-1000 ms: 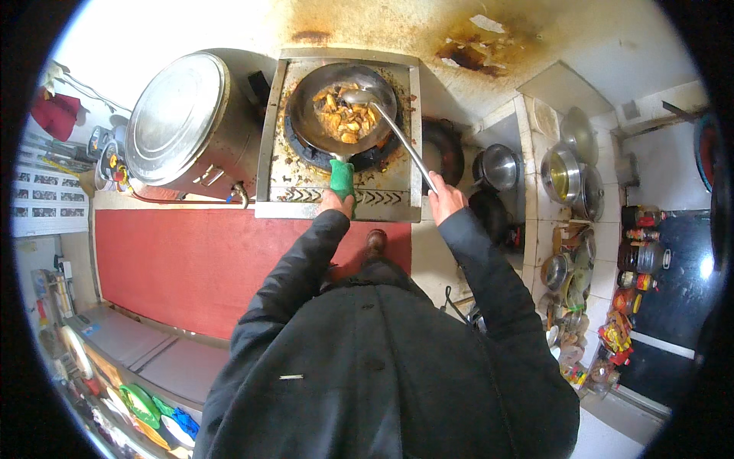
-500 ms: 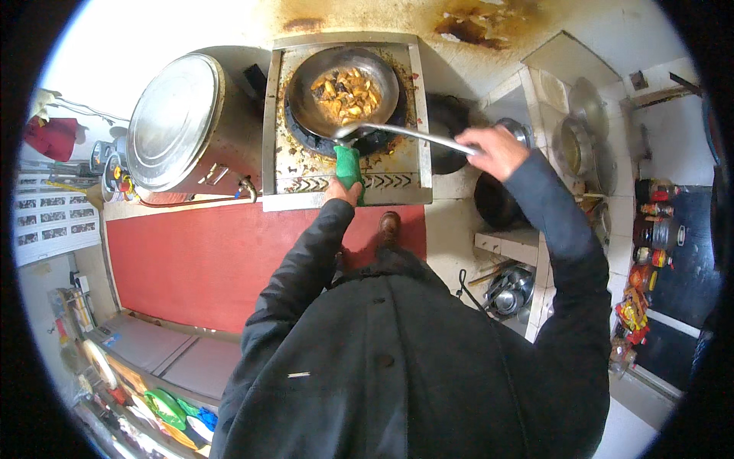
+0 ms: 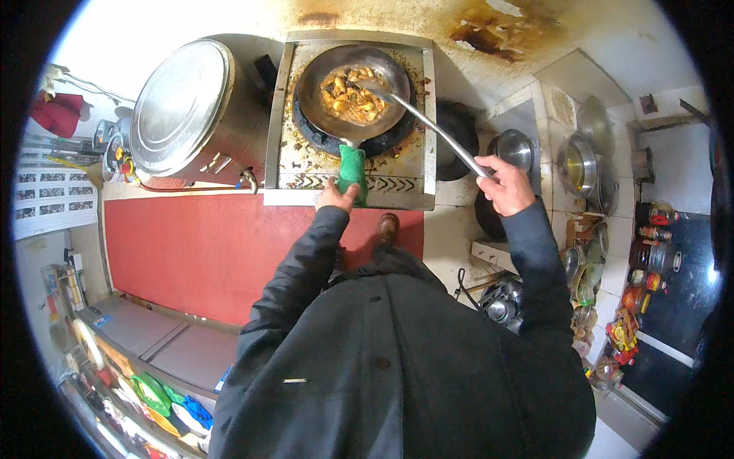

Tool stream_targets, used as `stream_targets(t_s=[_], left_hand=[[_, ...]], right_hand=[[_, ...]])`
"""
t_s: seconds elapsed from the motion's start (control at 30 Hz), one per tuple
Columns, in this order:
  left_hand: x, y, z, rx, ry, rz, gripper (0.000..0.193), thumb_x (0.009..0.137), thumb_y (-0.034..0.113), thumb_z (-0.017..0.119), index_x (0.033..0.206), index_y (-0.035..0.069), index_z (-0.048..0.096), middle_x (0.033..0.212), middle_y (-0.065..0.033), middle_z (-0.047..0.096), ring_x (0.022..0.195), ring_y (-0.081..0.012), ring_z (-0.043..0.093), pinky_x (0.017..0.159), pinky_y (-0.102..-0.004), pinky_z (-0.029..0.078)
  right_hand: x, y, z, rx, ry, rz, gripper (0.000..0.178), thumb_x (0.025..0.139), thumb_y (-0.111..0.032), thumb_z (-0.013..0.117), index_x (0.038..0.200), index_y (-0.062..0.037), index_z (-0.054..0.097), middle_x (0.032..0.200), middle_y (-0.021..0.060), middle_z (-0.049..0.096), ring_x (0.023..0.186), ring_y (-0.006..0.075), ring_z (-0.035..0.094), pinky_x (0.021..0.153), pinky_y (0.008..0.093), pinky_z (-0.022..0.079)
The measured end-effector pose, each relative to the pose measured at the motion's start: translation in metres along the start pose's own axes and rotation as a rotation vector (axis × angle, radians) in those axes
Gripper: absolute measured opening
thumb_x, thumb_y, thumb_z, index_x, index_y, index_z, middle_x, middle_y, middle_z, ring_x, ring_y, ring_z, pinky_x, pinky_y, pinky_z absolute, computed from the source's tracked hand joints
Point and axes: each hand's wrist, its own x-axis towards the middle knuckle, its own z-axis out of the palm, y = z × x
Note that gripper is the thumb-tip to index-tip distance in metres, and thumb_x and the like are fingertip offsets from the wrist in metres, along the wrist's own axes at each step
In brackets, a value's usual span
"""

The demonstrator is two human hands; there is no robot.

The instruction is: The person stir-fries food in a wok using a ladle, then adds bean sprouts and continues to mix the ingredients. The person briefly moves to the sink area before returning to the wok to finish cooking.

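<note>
1. Left hand (image 3: 337, 196): closed around the green wrap (image 3: 352, 170) on the wok handle, at the near edge of the stove (image 3: 290, 174).
2. Right hand (image 3: 506, 186): gripping the end of a long metal ladle (image 3: 442, 137), whose head lies at the upper right of the food (image 3: 345, 105). Whether the head touches the pieces cannot be told.
3. Wok (image 3: 313, 86): seated over the dark burner ring; the food is gathered in its base.
4. Completed, as judged by appearance: pieces loaded, coated in sauce and browned.
5. Outstanding: the food has not yet left the wok. Doneness inside the pieces cannot be judged.
6. Surroundings: a large lidded pot (image 3: 182, 107) stands left of the stove; a red mat (image 3: 191, 249) covers the floor below.
</note>
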Motion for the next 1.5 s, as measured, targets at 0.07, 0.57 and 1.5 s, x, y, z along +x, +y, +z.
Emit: stream_targets(t_s=[0.07, 0.57, 1.5], left_hand=[[-0.003, -0.007, -0.017, -0.171, 0.042, 0.009, 0.075, 0.081, 0.046, 0.071, 0.132, -0.006, 0.052, 0.122, -0.0300, 0.062, 0.119, -0.0411, 0.058, 0.103, -0.0432, 0.043], [-0.161, -0.226, -0.141, -0.405, 0.354, -0.333, 0.041, 0.086, 0.023, 0.073, 0.113, -0.006, 0.063, 0.105, -0.0195, 0.069, 0.096, -0.0260, 0.066, 0.087, -0.0382, 0.052], [-0.226, -0.225, -0.138, 0.096, 0.174, -0.558, 0.050, 0.089, 0.044, 0.068, 0.111, -0.001, 0.068, 0.103, -0.0213, 0.071, 0.099, -0.0329, 0.068, 0.086, -0.0439, 0.053]], right_hand=[[-0.002, -0.017, -0.009, 0.048, -0.098, 0.003, 0.036, 0.087, -0.009, 0.062, 0.122, -0.0066, 0.063, 0.065, 0.0054, 0.060, 0.054, 0.0111, 0.055, 0.051, 0.0289, 0.043], [0.029, 0.048, 0.075, 0.645, -0.270, 0.171, 0.035, 0.091, -0.006, 0.062, 0.125, -0.0085, 0.060, 0.064, 0.0035, 0.057, 0.041, 0.0080, 0.043, 0.035, 0.0258, 0.033], [0.014, 0.060, 0.128, 0.949, -0.155, 0.313, 0.034, 0.096, -0.016, 0.060, 0.128, -0.0096, 0.052, 0.069, 0.0047, 0.056, 0.040, 0.0084, 0.043, 0.034, 0.0250, 0.033]])
